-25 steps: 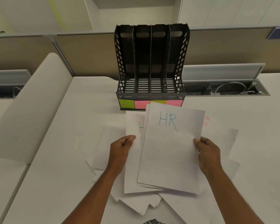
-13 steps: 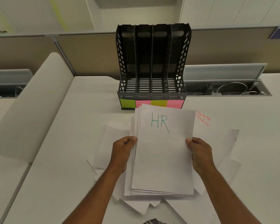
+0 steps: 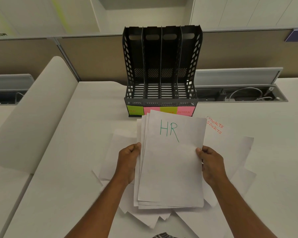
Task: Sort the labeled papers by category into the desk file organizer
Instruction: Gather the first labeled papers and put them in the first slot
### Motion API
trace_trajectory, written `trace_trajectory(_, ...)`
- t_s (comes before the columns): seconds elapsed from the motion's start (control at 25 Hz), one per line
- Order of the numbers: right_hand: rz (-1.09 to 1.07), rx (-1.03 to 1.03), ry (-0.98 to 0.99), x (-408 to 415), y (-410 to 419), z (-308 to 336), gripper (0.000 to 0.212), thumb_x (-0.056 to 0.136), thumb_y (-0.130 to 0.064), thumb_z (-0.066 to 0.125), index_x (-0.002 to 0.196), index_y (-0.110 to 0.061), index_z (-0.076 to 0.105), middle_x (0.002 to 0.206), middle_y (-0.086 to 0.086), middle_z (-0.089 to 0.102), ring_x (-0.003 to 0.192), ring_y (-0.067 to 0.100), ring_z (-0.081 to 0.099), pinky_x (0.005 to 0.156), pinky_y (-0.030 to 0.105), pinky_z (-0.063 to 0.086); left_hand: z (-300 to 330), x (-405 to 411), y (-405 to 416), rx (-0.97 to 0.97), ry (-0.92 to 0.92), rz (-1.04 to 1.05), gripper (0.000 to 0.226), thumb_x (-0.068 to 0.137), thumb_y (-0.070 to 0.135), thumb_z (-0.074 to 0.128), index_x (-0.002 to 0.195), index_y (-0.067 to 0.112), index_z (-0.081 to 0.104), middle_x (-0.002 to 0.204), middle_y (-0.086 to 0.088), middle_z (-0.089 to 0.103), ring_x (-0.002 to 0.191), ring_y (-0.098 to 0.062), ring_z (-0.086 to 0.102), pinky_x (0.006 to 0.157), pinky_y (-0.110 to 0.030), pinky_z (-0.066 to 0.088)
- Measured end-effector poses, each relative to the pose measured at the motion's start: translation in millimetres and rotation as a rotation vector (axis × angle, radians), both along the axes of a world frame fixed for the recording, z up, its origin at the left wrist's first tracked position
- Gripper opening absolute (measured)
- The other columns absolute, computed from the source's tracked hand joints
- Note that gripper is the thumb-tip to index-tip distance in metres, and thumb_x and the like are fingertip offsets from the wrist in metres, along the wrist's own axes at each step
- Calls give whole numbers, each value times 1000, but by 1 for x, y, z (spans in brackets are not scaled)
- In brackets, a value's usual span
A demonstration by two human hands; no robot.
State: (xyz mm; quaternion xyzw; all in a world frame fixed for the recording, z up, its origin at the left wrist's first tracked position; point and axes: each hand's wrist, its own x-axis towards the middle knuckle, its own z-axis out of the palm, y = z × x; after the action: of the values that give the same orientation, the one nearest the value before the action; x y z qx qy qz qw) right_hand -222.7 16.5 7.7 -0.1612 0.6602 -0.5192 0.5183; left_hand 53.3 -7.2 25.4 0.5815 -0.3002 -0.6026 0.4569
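White desk (image 3: 62,169), black four-slot file organizer (image 3: 162,66) at back with all slots bare; left hand (image 3: 128,162) and right hand (image 3: 212,164) grip the HR stack (image 3: 170,169) by its edges above loose papers (image 3: 230,152), so nothing filed yet.

Both forearms are bare, no sleeves, watch or rings on the left hand (image 3: 128,162) or right hand (image 3: 212,164); a scrap of plaid fabric (image 3: 163,235) shows at the bottom edge.
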Motion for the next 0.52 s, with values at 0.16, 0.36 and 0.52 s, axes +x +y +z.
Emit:
trace_trajectory(0.16, -1, 6, -15, 1, 0, -2, 13, 96, -12, 66, 105, -11, 75, 105, 6, 76, 91, 25, 69, 74, 34, 54, 5, 1, 0, 16, 171, -35, 25, 98, 21, 59, 93, 13, 82, 105, -14, 77, 95, -27, 75, 80, -37, 60)
trace_trajectory(0.36, -7, 6, -21, 3, -2, -1, 13, 96, -11, 66, 105, -11, 75, 104, 6, 76, 90, 24, 69, 72, 33, 54, 5, 1, 1, -65, 161, -81, 19, 93, 20, 65, 100, 12, 80, 108, -14, 77, 98, -28, 74, 77, -30, 60)
trace_trajectory(0.52, -17, 0, -24, 3, -1, 1, 12, 95, -10, 67, 102, -12, 76, 101, 4, 77, 88, 23, 70, 71, 31, 54, 4, 3, 0, -158, 86, -140, 19, 92, 25, 68, 104, 17, 80, 111, -10, 77, 104, -24, 73, 85, -26, 58)
